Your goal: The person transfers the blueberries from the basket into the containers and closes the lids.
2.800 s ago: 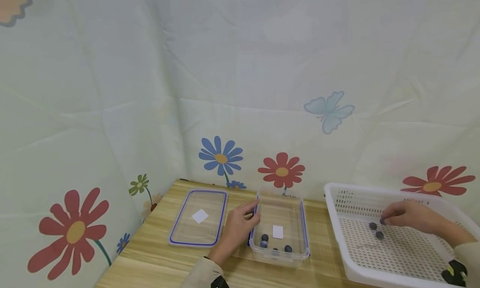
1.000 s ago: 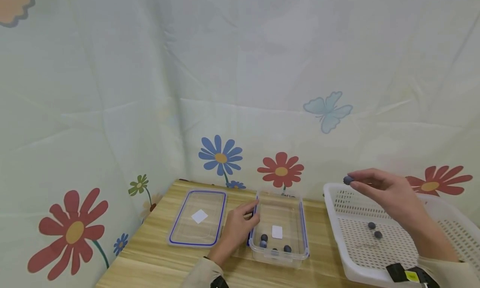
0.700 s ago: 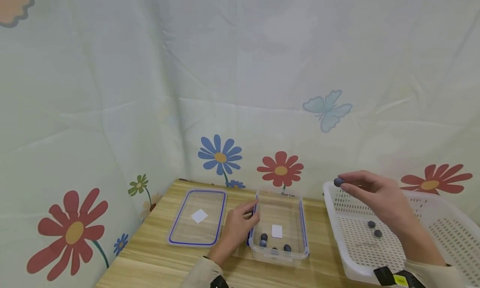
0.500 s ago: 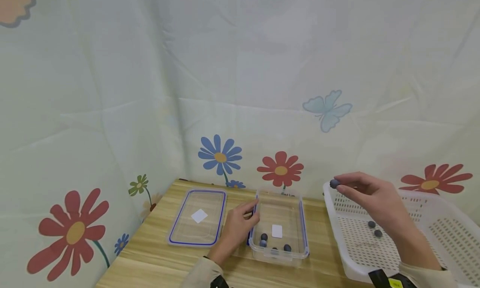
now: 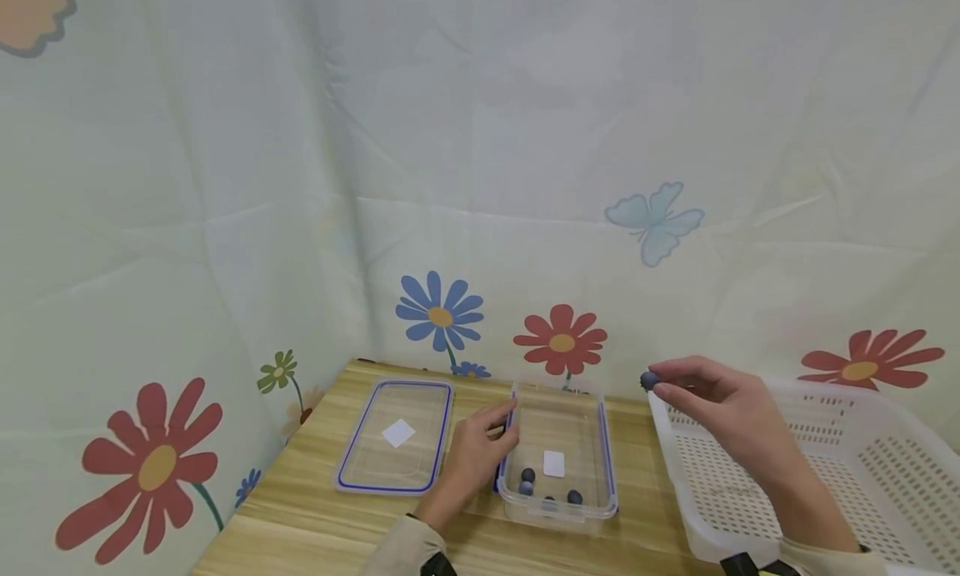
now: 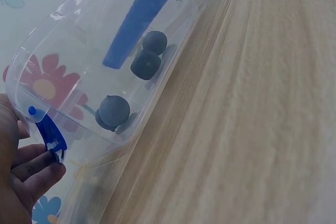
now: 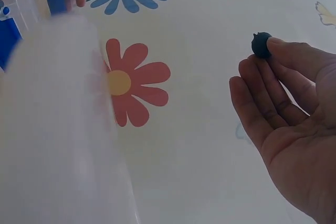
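Note:
My right hand point(image 5: 738, 422) pinches a blueberry point(image 5: 649, 380) between thumb and fingertips, raised at the left rim of the white basket point(image 5: 682, 493). In the right wrist view, the small crown of this blueberry point(image 7: 261, 45) shows, and the other fingers lie loosely below it. My left hand point(image 5: 476, 455) holds the left side of a clear plastic food container point(image 5: 558, 422). Its fingers point(image 6: 39, 169) lie at a blue latch point(image 6: 50, 132) in the left wrist view. Several blueberries point(image 5: 574, 497) rest inside the container, towards its near end.
A clear lid point(image 5: 420, 455) with a blue seal lies left of the container on the wooden table point(image 5: 300, 509). The perforated basket stands to the right, partly covered by my right forearm. A flower-printed curtain point(image 5: 487, 142) hangs behind.
My right hand has lifted a blueberry out of the basket and carried it left to the basket's rim, lowering slightly of late. My left hand has stayed at the container.

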A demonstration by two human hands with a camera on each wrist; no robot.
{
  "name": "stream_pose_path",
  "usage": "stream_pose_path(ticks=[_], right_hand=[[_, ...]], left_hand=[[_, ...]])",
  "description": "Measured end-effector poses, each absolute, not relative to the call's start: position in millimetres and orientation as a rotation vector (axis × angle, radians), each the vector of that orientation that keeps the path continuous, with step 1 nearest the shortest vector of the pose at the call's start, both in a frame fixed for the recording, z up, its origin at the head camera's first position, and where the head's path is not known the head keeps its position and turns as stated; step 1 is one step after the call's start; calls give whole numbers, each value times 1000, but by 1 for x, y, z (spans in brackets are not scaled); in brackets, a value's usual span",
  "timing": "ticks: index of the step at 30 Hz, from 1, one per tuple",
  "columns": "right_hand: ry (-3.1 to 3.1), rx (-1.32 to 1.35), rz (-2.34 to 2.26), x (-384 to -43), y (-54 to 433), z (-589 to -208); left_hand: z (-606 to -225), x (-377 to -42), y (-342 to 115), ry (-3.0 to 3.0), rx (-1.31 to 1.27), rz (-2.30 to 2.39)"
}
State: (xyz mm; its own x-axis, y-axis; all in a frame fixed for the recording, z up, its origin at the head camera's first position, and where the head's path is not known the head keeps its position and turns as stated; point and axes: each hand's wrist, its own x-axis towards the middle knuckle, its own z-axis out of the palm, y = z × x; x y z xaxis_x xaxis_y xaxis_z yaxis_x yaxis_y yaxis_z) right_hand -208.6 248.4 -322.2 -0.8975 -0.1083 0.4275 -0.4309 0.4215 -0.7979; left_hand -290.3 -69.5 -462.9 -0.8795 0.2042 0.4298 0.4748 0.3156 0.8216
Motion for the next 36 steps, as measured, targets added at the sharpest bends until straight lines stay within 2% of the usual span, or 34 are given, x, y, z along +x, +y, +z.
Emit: stream_pose_path(ticks=[16,36], right_hand=[[-2379,595,1509,-215,208,-345],[-2367,614,1696,-218,162,-379]], left_hand=[[-464,-290,-70,-2310,-629,-1582],[-463,-290,-69,-2342,-606,-1617]])
